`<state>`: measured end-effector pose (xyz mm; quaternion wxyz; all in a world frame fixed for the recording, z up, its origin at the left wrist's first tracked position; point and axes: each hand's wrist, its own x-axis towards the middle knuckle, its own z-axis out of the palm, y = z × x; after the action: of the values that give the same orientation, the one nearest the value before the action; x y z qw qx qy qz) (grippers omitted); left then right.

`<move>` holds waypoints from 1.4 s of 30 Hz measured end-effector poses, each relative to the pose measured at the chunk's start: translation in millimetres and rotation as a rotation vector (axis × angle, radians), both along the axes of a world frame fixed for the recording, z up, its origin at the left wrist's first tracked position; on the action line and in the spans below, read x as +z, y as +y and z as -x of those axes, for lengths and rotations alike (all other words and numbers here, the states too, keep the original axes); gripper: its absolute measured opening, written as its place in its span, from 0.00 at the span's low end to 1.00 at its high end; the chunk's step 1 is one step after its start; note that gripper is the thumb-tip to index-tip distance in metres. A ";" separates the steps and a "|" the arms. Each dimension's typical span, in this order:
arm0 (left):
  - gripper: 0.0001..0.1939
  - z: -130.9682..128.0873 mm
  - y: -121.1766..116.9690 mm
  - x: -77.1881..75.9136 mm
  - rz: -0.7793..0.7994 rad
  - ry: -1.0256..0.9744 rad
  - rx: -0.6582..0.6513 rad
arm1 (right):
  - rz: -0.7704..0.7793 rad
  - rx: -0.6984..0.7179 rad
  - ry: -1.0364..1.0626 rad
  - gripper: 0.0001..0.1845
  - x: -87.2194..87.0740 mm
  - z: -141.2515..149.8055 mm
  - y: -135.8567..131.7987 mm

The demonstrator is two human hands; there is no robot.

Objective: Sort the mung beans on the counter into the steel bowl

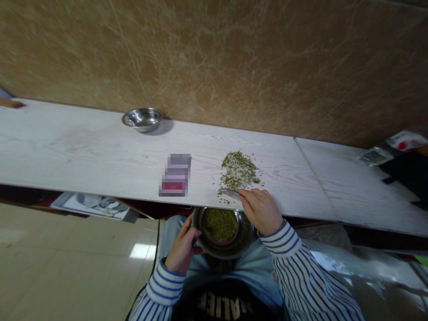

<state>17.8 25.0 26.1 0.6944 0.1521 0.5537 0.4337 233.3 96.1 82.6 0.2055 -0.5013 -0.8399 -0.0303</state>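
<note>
My left hand point(186, 243) is closed on the rim of a metal bowl point(227, 254), thumb over the edge, just below the front edge of the table. Small green grains, like mung beans or peppercorns point(220, 223), lie in the bowl. Over the table edge, my right hand point(261, 207) grips a short, narrow grey tool point(229, 193); its exact kind is unclear. The tool's far end points left, at the near side of a thin spread of the same green grains point(239, 169) on the tabletop. A few loose grains lie around it.
An empty-looking steel bowl point(143, 119) stands near the wall on the white wood-grain table point(83, 147). A pixelated flat object point(175, 175) lies left of the grains. Plastic packaging point(394, 145) and a black item point(408, 171) are at the far right. Below the left edge is an open drawer point(93, 206).
</note>
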 end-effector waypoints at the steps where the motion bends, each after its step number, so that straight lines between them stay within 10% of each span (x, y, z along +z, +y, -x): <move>1: 0.34 0.3 0.3 0.3 -0.003 0.003 -0.002 | 0.006 0.005 0.000 0.13 0.4 1.1 0.4; 26: 0.37 -6.5 1.8 0.5 -0.005 -0.011 -0.065 | 0.144 0.200 0.061 0.12 7.6 -2.4 -12.3; 42: 0.36 -16.7 0.1 -3.1 0.032 -0.050 -0.048 | 0.053 -0.033 0.065 0.11 1.4 -13.8 -26.3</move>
<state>34.5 25.1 23.0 0.7206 0.1432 0.5391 0.4118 247.1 69.7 84.0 0.2189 -0.5210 -0.8250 0.0052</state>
